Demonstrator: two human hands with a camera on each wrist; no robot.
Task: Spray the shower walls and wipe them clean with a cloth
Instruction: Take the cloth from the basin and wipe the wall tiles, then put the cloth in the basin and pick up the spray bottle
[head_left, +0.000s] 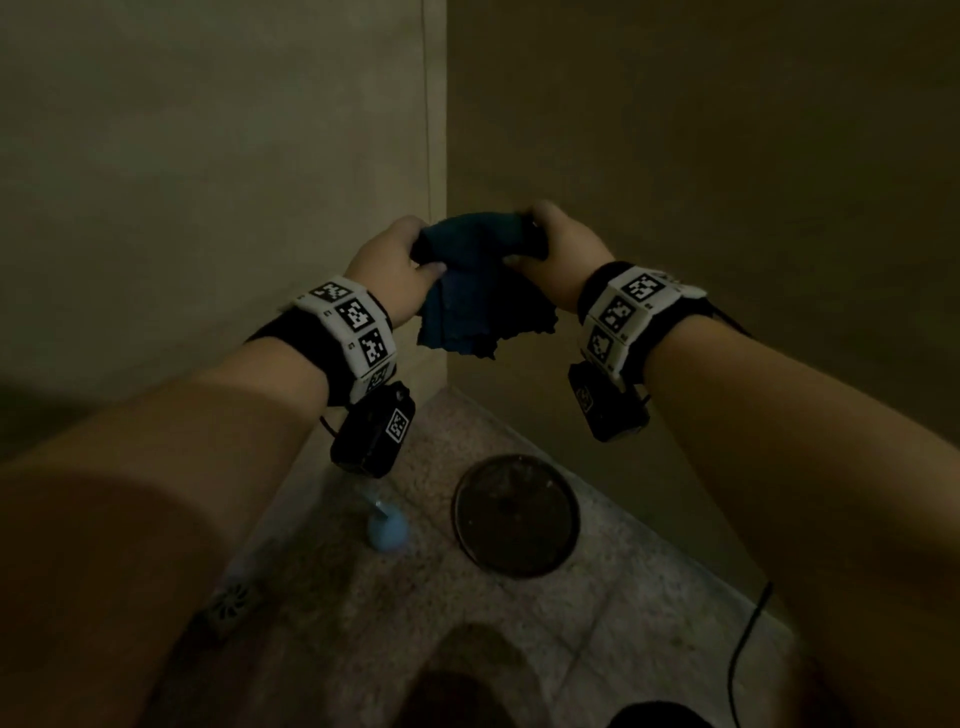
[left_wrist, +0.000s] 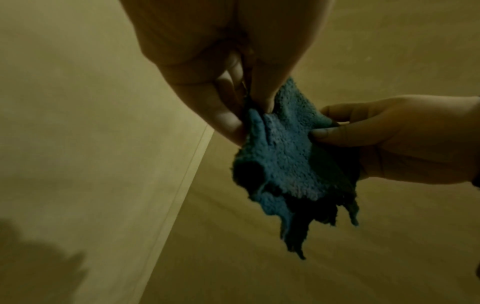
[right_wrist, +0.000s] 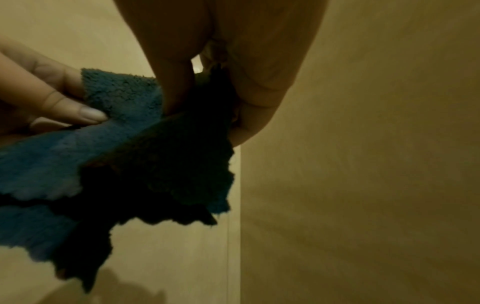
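Between the two raised hands hangs the blue cloth (head_left: 470, 291), bunched, its top edge stretched across from one to the other. The left hand (head_left: 392, 267) pinches one end, the right hand (head_left: 561, 254) the other; neither is nearer. Just beyond them is the corner of the shower walls (head_left: 439, 156). Below them, a spray bottle (head_left: 387, 527) and a round lid (head_left: 517, 514) rest on the speckled floor (head_left: 649, 613).

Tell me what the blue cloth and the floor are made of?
The blue cloth looks like soft fluffy microfibre or terry: a fuzzy looped pile with ragged edges, hanging limp from both hands. The floor looks like speckled stone or terrazzo tiles with a matte finish, grainy flecks and thin joint lines. The dim light leaves both uncertain.
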